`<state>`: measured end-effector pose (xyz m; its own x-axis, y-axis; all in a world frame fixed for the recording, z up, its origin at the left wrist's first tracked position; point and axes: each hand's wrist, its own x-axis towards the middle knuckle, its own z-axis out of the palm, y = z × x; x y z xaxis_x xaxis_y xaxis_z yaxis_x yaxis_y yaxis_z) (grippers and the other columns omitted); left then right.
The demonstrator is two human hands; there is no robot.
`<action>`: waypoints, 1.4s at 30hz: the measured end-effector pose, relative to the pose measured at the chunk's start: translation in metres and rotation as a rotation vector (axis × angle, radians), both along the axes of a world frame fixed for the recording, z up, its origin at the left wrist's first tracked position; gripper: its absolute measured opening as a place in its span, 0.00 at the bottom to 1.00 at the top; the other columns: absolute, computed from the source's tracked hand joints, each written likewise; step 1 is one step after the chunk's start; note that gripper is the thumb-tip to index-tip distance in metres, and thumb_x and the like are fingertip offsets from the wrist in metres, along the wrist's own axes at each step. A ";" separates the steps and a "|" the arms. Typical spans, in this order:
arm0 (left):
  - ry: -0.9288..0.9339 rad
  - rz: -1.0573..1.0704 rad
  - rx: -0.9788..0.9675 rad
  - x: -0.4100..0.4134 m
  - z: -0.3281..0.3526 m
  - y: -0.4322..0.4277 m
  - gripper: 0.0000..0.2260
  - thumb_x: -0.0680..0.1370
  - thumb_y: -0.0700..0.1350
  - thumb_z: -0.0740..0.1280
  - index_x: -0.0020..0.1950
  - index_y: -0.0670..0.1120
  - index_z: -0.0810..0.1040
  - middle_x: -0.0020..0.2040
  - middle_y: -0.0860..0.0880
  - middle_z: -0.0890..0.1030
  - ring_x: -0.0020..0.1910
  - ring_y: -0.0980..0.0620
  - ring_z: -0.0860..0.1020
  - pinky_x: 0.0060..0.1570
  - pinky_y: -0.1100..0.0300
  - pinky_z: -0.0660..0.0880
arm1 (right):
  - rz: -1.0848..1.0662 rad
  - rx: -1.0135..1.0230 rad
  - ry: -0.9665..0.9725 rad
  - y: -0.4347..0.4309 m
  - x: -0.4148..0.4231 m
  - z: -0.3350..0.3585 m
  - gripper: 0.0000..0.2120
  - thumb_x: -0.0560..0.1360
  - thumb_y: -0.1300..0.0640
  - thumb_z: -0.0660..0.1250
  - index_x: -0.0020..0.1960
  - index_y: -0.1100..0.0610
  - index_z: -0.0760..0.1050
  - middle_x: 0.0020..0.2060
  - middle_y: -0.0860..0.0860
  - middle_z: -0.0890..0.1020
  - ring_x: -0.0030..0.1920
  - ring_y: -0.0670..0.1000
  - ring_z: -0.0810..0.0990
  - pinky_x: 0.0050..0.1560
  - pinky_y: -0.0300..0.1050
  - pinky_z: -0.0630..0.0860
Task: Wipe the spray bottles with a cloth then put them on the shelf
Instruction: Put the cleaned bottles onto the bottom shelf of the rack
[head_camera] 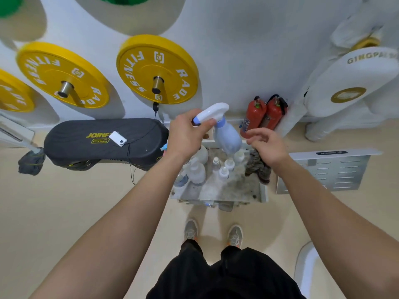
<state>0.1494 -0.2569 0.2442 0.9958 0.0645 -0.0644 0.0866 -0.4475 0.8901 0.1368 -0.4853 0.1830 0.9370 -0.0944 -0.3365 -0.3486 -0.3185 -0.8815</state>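
My left hand (187,131) grips the white trigger head of a pale blue spray bottle (228,137) and holds it tilted in the air above a small dusty shelf (237,189). My right hand (267,145) hovers just right of the bottle's body with fingers apart, holding nothing. Several small white and clear bottles (216,167) stand on the shelf top. A dark, crumpled cloth (258,166) lies at the shelf's right edge, partly hidden under my right hand.
Two red fire extinguishers (263,115) stand against the wall behind the shelf. A black machine (103,143) with a white device and cable lies to the left. Yellow weight plates (157,69) hang on the wall. A grey metal panel (323,169) lies to the right.
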 end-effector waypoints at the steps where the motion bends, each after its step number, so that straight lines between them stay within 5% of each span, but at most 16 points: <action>1: 0.003 0.011 0.034 0.004 -0.007 0.001 0.03 0.76 0.51 0.73 0.45 0.58 0.80 0.42 0.48 0.85 0.39 0.48 0.85 0.42 0.44 0.82 | -0.002 -0.008 0.011 0.004 0.000 -0.006 0.14 0.77 0.67 0.65 0.58 0.54 0.80 0.49 0.59 0.84 0.47 0.49 0.80 0.56 0.43 0.76; 4: 0.004 0.012 0.142 0.013 -0.028 -0.002 0.09 0.77 0.53 0.72 0.53 0.52 0.83 0.43 0.50 0.84 0.43 0.47 0.83 0.46 0.46 0.80 | 0.061 -0.039 0.051 0.018 0.005 -0.019 0.20 0.76 0.68 0.65 0.65 0.53 0.78 0.50 0.54 0.81 0.45 0.46 0.78 0.51 0.37 0.74; 9: 0.017 0.017 0.227 0.020 -0.050 -0.009 0.10 0.78 0.51 0.72 0.56 0.48 0.82 0.47 0.46 0.84 0.48 0.44 0.80 0.47 0.50 0.77 | 0.103 -0.067 0.119 0.042 0.027 -0.038 0.23 0.77 0.67 0.62 0.69 0.55 0.76 0.51 0.55 0.84 0.53 0.51 0.81 0.61 0.44 0.74; 15: 0.132 0.009 0.214 0.021 -0.070 -0.016 0.11 0.79 0.49 0.71 0.58 0.45 0.79 0.47 0.48 0.81 0.47 0.46 0.78 0.42 0.57 0.69 | 0.128 -0.125 0.217 0.044 0.045 -0.051 0.23 0.76 0.64 0.66 0.70 0.55 0.76 0.68 0.53 0.77 0.70 0.52 0.73 0.69 0.42 0.68; 19: 0.236 0.004 0.217 0.020 -0.079 -0.027 0.13 0.81 0.48 0.68 0.61 0.42 0.75 0.53 0.41 0.80 0.50 0.42 0.78 0.43 0.57 0.68 | 0.095 -0.120 0.235 0.047 0.047 -0.053 0.22 0.77 0.65 0.64 0.71 0.59 0.75 0.72 0.54 0.74 0.73 0.53 0.70 0.69 0.42 0.65; 23: 0.312 -0.023 0.214 0.020 -0.085 -0.034 0.14 0.81 0.47 0.67 0.63 0.41 0.73 0.58 0.39 0.80 0.54 0.39 0.78 0.49 0.49 0.76 | 0.073 -0.136 0.287 0.050 0.045 -0.057 0.23 0.77 0.64 0.63 0.71 0.59 0.74 0.70 0.55 0.76 0.71 0.55 0.72 0.71 0.46 0.67; 29: 0.452 -0.054 0.255 0.033 -0.091 -0.038 0.16 0.82 0.46 0.67 0.65 0.39 0.70 0.63 0.38 0.78 0.60 0.38 0.77 0.54 0.51 0.73 | -0.023 -0.056 0.363 0.056 0.049 -0.065 0.22 0.74 0.68 0.61 0.65 0.57 0.79 0.62 0.59 0.80 0.64 0.59 0.77 0.68 0.55 0.74; 34: 0.530 -0.131 0.394 0.038 -0.098 -0.040 0.15 0.82 0.45 0.66 0.65 0.39 0.70 0.62 0.37 0.78 0.60 0.38 0.77 0.52 0.52 0.71 | -0.027 0.012 0.349 0.064 0.052 -0.062 0.16 0.71 0.68 0.60 0.48 0.53 0.82 0.41 0.55 0.83 0.49 0.58 0.80 0.54 0.52 0.79; 40: 0.553 -0.229 0.534 0.039 -0.109 -0.035 0.15 0.81 0.43 0.66 0.66 0.39 0.72 0.61 0.38 0.79 0.60 0.40 0.77 0.52 0.54 0.71 | -0.004 0.016 0.334 0.061 0.059 -0.066 0.11 0.69 0.68 0.61 0.47 0.69 0.80 0.40 0.57 0.78 0.44 0.56 0.75 0.45 0.48 0.72; 42: 0.559 -0.222 0.543 0.038 -0.108 -0.034 0.14 0.82 0.43 0.66 0.65 0.40 0.74 0.60 0.39 0.80 0.59 0.41 0.78 0.51 0.54 0.72 | 0.053 -0.017 0.338 0.060 0.064 -0.063 0.08 0.75 0.65 0.61 0.47 0.61 0.78 0.45 0.56 0.78 0.47 0.54 0.74 0.49 0.47 0.72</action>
<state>0.1872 -0.2912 0.1366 0.8189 0.0340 -0.5730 0.3124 -0.8639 0.3952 0.2005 -0.4249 0.1203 0.7766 -0.0574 -0.6274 -0.6027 -0.3578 -0.7133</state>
